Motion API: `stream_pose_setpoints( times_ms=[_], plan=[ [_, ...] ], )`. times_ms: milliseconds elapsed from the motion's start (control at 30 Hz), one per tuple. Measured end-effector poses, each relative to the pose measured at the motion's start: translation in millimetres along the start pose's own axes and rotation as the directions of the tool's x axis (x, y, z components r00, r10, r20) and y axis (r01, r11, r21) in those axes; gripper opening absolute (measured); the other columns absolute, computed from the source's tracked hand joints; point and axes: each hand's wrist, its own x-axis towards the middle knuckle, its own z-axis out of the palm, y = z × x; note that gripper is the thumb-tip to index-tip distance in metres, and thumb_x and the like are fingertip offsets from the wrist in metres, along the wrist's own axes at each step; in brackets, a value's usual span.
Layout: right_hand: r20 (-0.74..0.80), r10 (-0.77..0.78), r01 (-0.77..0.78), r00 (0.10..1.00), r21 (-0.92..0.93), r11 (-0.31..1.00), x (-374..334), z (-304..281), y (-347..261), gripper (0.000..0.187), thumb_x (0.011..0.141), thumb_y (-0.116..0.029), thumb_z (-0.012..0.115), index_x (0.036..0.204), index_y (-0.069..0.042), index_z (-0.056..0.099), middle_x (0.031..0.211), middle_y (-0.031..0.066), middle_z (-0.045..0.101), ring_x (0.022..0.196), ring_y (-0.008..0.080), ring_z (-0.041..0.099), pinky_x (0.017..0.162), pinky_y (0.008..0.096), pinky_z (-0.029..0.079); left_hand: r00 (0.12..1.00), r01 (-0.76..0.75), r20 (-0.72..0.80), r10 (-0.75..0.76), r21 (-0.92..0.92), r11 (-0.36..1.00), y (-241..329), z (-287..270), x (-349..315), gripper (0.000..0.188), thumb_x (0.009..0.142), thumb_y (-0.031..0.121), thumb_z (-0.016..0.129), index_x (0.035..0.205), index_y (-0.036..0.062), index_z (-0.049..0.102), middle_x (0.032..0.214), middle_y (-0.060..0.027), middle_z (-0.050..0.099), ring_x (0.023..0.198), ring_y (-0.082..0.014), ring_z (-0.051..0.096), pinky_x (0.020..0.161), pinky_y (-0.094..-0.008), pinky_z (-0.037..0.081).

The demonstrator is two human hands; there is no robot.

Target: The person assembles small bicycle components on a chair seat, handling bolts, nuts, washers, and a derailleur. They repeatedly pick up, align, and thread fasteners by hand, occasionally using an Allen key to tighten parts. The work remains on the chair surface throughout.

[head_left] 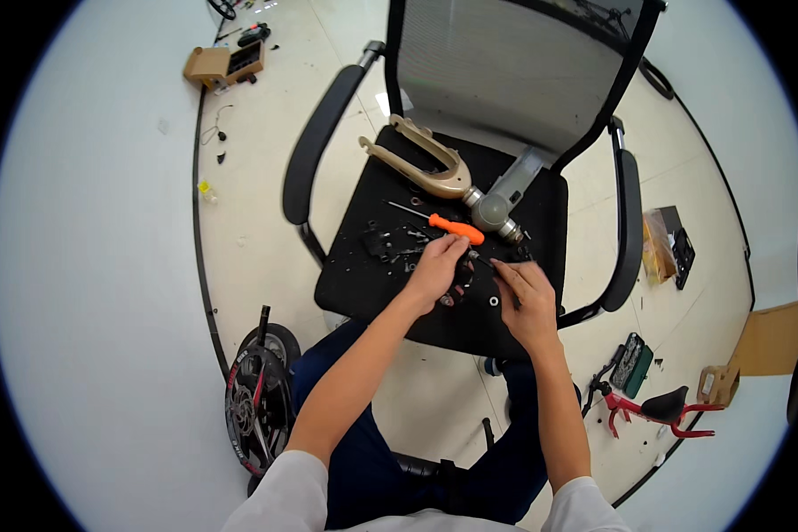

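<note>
Over the front of the black chair seat (355, 284), my left hand (434, 273) is closed around a small dark part (458, 291) with reddish and metallic bits, mostly hidden by the fingers. My right hand (529, 300) pinches a thin dark tool (483, 260) whose tip meets a small metal piece by my left fingers; its exact kind is unclear. Just past my left fingertips lies an orange-handled screwdriver (457, 229). A beige bicycle fork (443, 180) rests behind it, joined to a grey metal frame piece (496, 211). A small ring (494, 301) sits beside my right hand.
Small screws and black parts (390, 246) lie scattered on the seat's left. Armrests (324, 142) rise on both sides. On the floor are a wheel assembly (262, 399) at left, a red frame with a saddle (665, 408) at right, a green toolbox (630, 365) and an opened cardboard box (208, 66).
</note>
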Motion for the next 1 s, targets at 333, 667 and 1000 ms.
stream_pose_setpoints(
  times_ms=[333, 667, 1000],
  plan=[
    [0.008, 0.635, -0.500, 0.773, 0.623, 0.602, 11, 48, 14, 0.040, 0.087, -0.003, 0.071, 0.124, 0.004, 0.057, 0.089, 0.0095, 0.066, 0.074, 0.0159, 0.066, 0.068, 0.0279, 0.054, 0.944, -0.187, -0.242, 0.225, 0.170, 0.968, -19, -12, 8, 0.025, 0.104, 0.025, 0.047, 0.096, 0.0044, 0.057, 0.066, -0.0009, 0.057, 0.052, -0.0071, 0.052, 0.044, -0.0225, 0.043],
    [0.407, 0.698, -0.677, 0.589, 0.720, 0.152, 18, 54, 32, 0.019, 0.094, -0.008, 0.066, 0.106, 0.006, 0.065, 0.084, 0.0099, 0.067, 0.065, 0.0128, 0.063, 0.058, 0.0265, 0.053, 0.903, -0.333, -0.095, 0.420, 0.464, 0.821, -19, -9, 13, 0.023, 0.104, 0.021, 0.046, 0.095, 0.0017, 0.056, 0.070, -0.0018, 0.056, 0.059, -0.0066, 0.049, 0.052, -0.0229, 0.043],
    [0.463, 0.593, -0.724, 0.659, 0.605, 0.332, 13, 76, 24, 0.017, 0.092, -0.006, 0.068, 0.102, 0.007, 0.069, 0.088, 0.0070, 0.071, 0.071, 0.0106, 0.066, 0.063, 0.0237, 0.053, 0.892, -0.269, -0.187, 0.412, 0.512, 0.816, -20, -24, 18, 0.028, 0.104, 0.021, 0.044, 0.091, -0.0018, 0.054, 0.065, -0.0137, 0.058, 0.056, -0.0254, 0.060, 0.053, -0.0356, 0.045]
  ],
)
